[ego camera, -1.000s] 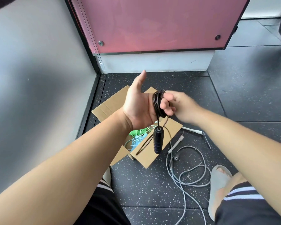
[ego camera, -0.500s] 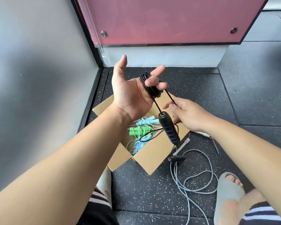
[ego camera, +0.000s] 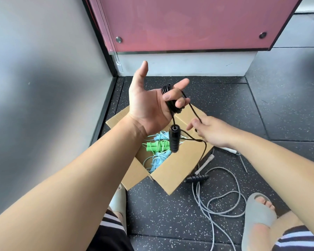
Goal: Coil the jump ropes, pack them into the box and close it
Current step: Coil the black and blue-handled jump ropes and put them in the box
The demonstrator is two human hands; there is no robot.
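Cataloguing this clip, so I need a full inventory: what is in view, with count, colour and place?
black jump rope: 1, black, coiled round the left fingers; one handle hangs over the box, the other lies on the floor
cardboard box: 1, brown, open on the floor
green jump rope: 1, green, in the box
blue jump ropes: count unclear, light blue, in the box
grey jump rope: 1, grey cord with white handles, loose on the floor right of the box
slippers: 2, grey, on the feet
panel: 1, pink, ahead
floor: dark, speckled
left hand: raised, holds the coil
right hand: pinches the black cord
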